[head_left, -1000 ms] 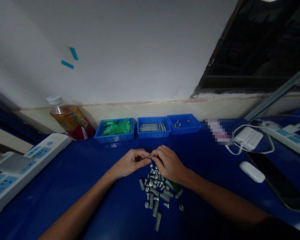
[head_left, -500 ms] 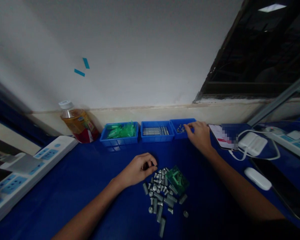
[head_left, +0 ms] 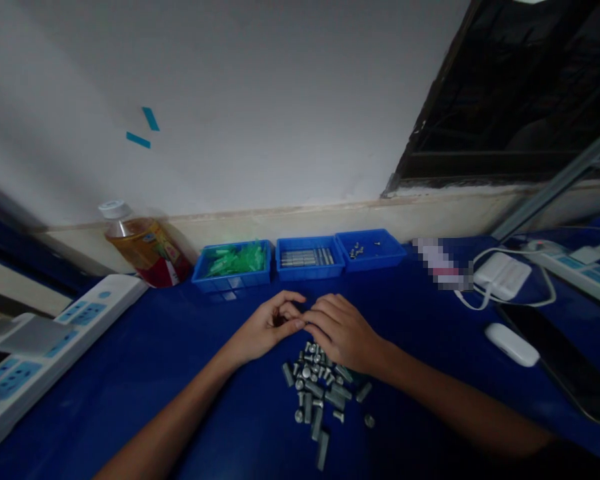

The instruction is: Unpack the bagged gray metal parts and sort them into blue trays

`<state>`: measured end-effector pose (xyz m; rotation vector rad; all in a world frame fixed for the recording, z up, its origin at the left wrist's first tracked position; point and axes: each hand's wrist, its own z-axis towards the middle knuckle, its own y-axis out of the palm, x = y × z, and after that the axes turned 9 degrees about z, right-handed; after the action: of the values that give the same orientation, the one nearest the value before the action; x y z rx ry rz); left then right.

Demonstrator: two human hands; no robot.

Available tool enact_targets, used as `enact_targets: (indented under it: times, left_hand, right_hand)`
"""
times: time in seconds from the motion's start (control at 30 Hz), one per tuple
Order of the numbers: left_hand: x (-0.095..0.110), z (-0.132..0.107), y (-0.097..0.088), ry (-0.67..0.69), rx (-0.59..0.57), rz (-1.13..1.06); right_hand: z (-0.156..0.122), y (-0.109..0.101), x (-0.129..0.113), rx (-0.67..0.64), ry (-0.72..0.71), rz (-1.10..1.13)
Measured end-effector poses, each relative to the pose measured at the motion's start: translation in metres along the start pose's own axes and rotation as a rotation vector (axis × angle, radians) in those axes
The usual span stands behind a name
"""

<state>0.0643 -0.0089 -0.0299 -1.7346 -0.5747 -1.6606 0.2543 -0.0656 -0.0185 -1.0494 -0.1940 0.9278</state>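
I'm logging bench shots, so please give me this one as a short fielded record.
Hands: left hand and right hand close together; anything held hidden or too small to tell
Nearest hands: loose bolts, grey metal blocks
Left tray: green pieces
Middle tray: metal rods
Right tray: small screws
Left of left tray: bottle
Surface: blue table

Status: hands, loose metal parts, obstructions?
Left hand and right hand close together at fingertips; any held piece unclear. Screws and grey bars heaped on blue table. Right hand partly blocks view of heap's edge.
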Motion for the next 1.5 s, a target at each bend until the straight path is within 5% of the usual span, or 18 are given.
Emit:
enact_targets:
  times: [0.37, 0.5, 0.67, 0.77, 0.9, 1.13, 1.33, 1.5]
  left_hand:
    - [0.003, 0.000, -0.001, -0.002, -0.008, 0.062]
    - [0.004, 0.001, 0.000, -0.033, 0.033, 0.243]
    - [0.009, 0.000, 0.003, 0.074, -0.148, 0.580]
    - [0.009, 0.001, 0.003, 0.113, -0.188, 0.611]
    - [0.007, 0.000, 0.004, 0.083, -0.106, 0.603]
    - [0.001, 0.002, 0.005, 0.062, 0.160, 0.489]
    - [0.000, 0.002, 0.007, 0.044, 0.170, 0.441]
    - [0.002, 0.000, 0.007, 0.042, 0.142, 0.321]
  right_hand:
    - [0.000, 0.000, 0.006, -0.011, 0.025, -0.022]
    - [0.001, -0.017, 0.038, 0.197, 0.186, -0.123]
    - [-0.004, -0.041, 0.092, 0.463, 0.495, -0.411]
    - [-0.010, -0.042, 0.102, 0.534, 0.557, -0.460]
    - [-0.013, -0.030, 0.076, 0.489, 0.446, -0.348]
    - [0.001, -0.005, 0.004, 0.116, 0.020, -0.083]
    - [0.001, 0.008, -0.002, 0.037, -0.008, 0.042]
    - [-0.002, 0.014, 0.002, 0.120, -0.012, 0.100]
